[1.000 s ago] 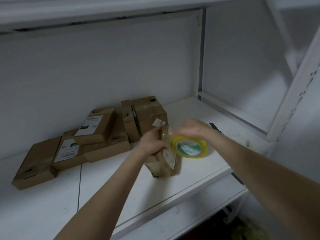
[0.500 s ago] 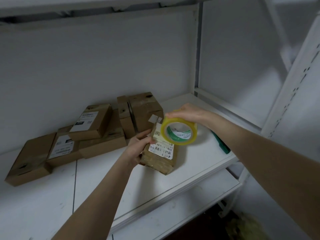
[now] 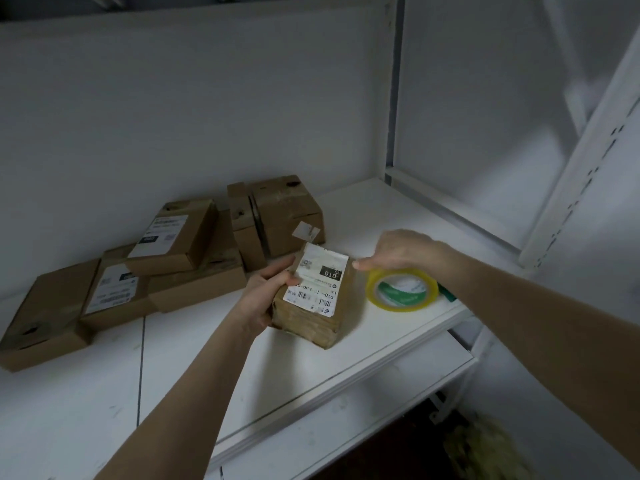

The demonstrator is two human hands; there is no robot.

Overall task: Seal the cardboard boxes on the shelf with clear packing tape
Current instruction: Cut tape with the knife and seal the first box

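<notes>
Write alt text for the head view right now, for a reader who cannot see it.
A left hand grips a small labelled cardboard box, label up, at a white shelf, while the right hand sits over a yellowish roll of packing tape just right of the box. More cardboard boxes are piled further back on the left.

Shelf (image 3: 346, 344) lies open along the front and back right corner; stacked boxes (image 3: 180, 271) block the back left, a labelled box (image 3: 311, 306) and tape roll (image 3: 401, 291) the middle.
</notes>
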